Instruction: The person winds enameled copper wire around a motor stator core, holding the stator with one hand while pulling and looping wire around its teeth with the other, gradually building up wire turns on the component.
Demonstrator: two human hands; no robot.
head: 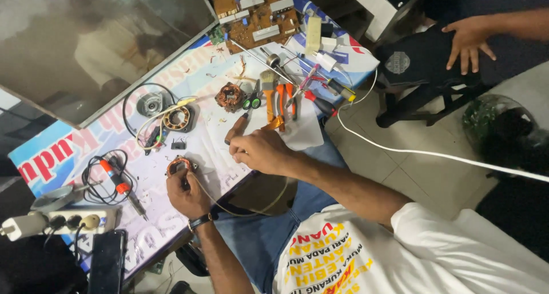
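Head view takes in a workbench (pixel 171 82) draped in a printed banner, with a big glass-fronted panel (pixel 86 42) lying across its far-left corner and a brown circuit board (pixel 254 11) at the far edge. Off to the right another person's hand (pixel 469 39) rests spread on a dark-clad knee, well apart from the work. A white cable (pixel 434 154) trails over the tiled floor.

On the bench lie a white power strip (pixel 68 221), an orange-handled soldering iron (pixel 116 181) on its coiled lead, a ring-shaped stator (pixel 177 119), a copper-wound motor core (pixel 230 96), and orange-handled pliers (pixel 274 102) beside scissors (pixel 251 102).

The left hand (pixel 186 194), with a watch at the wrist, grasps a small copper coil (pixel 179 166) at the near edge of the bench, fingers closed around its lower side. The right hand (pixel 260 151) rests just beside it, loosely curled with one finger stretched out. A thin wire (pixel 229 209) loops from the coil below the bench edge towards that hand. Whether it pinches the wire I cannot tell.

To my eye the step in hand is working on the coil's winding or lead. A further move would call for a steady left grip and gentle tension, since so fine a wire could kink or snap.
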